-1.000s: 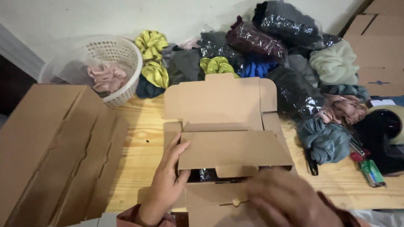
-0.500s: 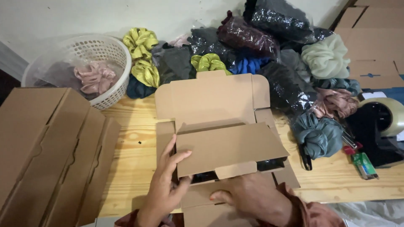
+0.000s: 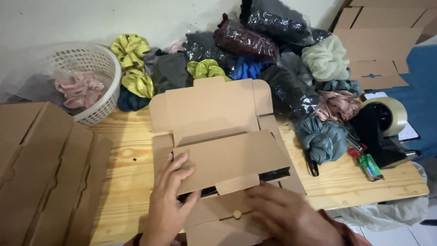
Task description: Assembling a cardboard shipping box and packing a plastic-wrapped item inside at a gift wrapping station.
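**Both hands on the cardboard mailer box**

Your left hand [image 3: 169, 205] sits on the near left corner of the cardboard mailer box [image 3: 218, 136], fingers spread and pressed flat on the inner flap [image 3: 230, 159], thumb tucked at that flap's front edge. Nothing is pinched there; it's an open palm-down press. Your right hand [image 3: 289, 218] lies over the box's front panel, just right of the small tab; it's blurred, the fingers look loosely extended against the cardboard, and I can't tell whether they're gripping an edge.

The box sits in the middle of the wooden table [image 3: 123, 155], its big lid standing open toward the wall. Something dark shows in the gap under the inner flap.

To your left, a stack of flat cardboard blanks [image 3: 45, 168] lies on the table. Behind it sits a white plastic basket [image 3: 98, 64] with a pink scrunchie [image 3: 79, 89] inside. Along the wall is a heap of scrunchies [image 3: 255, 54], yellow, grey, blue, dark, some in clear bags. To the right, a tape dispenser [image 3: 382, 123] stands near the table edge.
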